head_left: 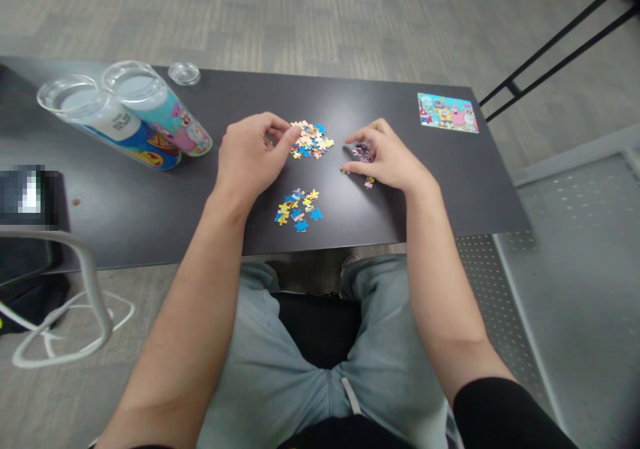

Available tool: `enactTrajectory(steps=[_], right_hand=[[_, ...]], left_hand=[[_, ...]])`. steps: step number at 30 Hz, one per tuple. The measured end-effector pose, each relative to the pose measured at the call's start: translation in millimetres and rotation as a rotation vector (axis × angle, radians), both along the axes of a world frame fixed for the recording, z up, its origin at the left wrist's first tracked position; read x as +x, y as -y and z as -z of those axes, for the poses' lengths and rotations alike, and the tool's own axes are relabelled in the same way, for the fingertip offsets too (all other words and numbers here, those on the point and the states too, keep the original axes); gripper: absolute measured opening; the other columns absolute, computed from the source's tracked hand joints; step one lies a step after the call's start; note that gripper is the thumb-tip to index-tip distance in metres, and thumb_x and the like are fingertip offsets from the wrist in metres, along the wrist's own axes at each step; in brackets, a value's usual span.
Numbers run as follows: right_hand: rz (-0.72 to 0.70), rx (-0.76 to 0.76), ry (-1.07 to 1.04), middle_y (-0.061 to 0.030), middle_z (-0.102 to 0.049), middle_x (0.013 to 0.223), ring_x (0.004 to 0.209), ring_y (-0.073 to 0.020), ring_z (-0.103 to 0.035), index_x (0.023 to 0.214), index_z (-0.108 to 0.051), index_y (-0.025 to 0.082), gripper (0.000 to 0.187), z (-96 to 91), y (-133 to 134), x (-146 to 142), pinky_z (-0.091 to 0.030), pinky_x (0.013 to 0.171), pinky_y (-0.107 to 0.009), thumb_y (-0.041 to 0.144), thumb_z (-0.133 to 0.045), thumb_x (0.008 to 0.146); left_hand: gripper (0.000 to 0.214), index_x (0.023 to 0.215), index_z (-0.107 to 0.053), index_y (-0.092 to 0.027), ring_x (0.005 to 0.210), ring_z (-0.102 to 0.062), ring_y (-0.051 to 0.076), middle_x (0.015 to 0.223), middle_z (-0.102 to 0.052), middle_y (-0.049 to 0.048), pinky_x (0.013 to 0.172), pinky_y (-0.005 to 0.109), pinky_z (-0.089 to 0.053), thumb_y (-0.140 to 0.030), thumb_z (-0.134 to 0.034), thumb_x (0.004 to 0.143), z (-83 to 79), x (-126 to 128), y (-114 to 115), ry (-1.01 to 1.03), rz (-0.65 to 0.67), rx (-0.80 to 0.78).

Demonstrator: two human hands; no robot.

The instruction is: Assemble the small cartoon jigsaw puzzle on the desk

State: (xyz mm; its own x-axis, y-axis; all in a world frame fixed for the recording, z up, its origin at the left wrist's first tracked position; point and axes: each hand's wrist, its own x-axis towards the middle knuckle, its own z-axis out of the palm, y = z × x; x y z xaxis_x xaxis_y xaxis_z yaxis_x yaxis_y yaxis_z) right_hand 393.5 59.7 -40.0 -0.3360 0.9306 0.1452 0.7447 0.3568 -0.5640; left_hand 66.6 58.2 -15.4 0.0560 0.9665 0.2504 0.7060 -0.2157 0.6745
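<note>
Jigsaw puzzle pieces lie in separate groups on the dark table. At the left edge of the largest pile point(313, 142), many of its pieces pale side up, is my left hand point(253, 152). Its fingers are curled and the thumb tip meets the index finger; whatever is between them is hidden. My right hand point(387, 155) arches over a darker cluster of puzzle pieces point(363, 151), thumb and fingers apart. A small piece shows at the thumb tip, and a pink and yellow piece point(369, 182) lies below the hand. Nearer me is a loose blue and yellow group point(299, 209).
Two clear-topped cartoon-printed canisters point(145, 129) stand at the left, with a clear round lid point(185, 74) behind. A cartoon picture card point(447, 113) lies at the far right of the table point(465, 189). A white cable point(75, 355) hangs by a chair-like frame at lower left.
</note>
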Motion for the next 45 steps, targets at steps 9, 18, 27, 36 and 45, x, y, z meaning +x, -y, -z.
enactTrajectory(steps=[9, 18, 27, 36, 45], right_hand=[[0.068, 0.063, -0.056, -0.0111, -0.080, 0.142, 0.131, -0.0344, -0.081, 0.144, -0.092, 0.027, 0.035, 3.2, -15, -34, -0.066, 0.127, -0.059, 0.016, -0.093, 0.111], [0.031, 0.057, -0.006, -0.0116, -0.086, 0.135, 0.120, -0.0373, -0.082, 0.123, -0.092, 0.030, 0.011, 3.2, -19, -56, -0.063, 0.125, -0.065, 0.024, -0.090, 0.113], [0.053, 0.047, -0.144, -0.0086, -0.085, 0.118, 0.089, -0.0274, -0.068, 0.104, -0.089, 0.028, 0.013, -1.1, -17, -53, -0.067, 0.104, -0.053, 0.037, -0.085, 0.113], [-0.018, 0.034, -0.140, -0.0112, -0.086, 0.124, 0.113, -0.0344, -0.081, 0.109, -0.089, 0.027, 0.005, -3.8, -8, -58, -0.066, 0.117, -0.057, 0.024, -0.087, 0.110], [0.069, 0.067, -0.031, -0.0115, -0.085, 0.133, 0.121, -0.0385, -0.084, 0.133, -0.094, 0.030, 0.022, 13.0, -18, -47, -0.065, 0.117, -0.062, 0.025, -0.089, 0.112]], left_hand=[[0.024, 0.116, -0.092, -0.027, 0.094, -0.078, 0.029, 0.113, -0.094, 0.0078, 0.090, 0.046, -0.063, -0.051, -0.087, 0.115, 7.1, -20, 2, -0.052, 0.093, -0.013], [0.032, 0.119, -0.092, -0.029, 0.094, -0.077, 0.028, 0.110, -0.091, 0.0051, 0.089, 0.045, -0.062, -0.061, -0.086, 0.117, 10.1, -27, 7, -0.084, 0.133, -0.020], [0.016, 0.118, -0.093, -0.030, 0.093, -0.077, 0.027, 0.113, -0.093, 0.0044, 0.085, 0.044, -0.058, -0.043, -0.084, 0.115, 10.4, -23, 8, -0.082, 0.126, 0.004], [0.018, 0.115, -0.094, -0.031, 0.094, -0.081, 0.029, 0.107, -0.092, 0.0040, 0.087, 0.045, -0.061, -0.048, -0.089, 0.110, 10.7, -19, 5, -0.085, 0.211, -0.065], [0.022, 0.103, -0.089, -0.033, 0.089, -0.082, 0.030, 0.103, -0.091, 0.0048, 0.087, 0.049, -0.064, -0.046, -0.104, 0.093, 10.9, -21, 2, -0.069, 0.476, -0.173]])
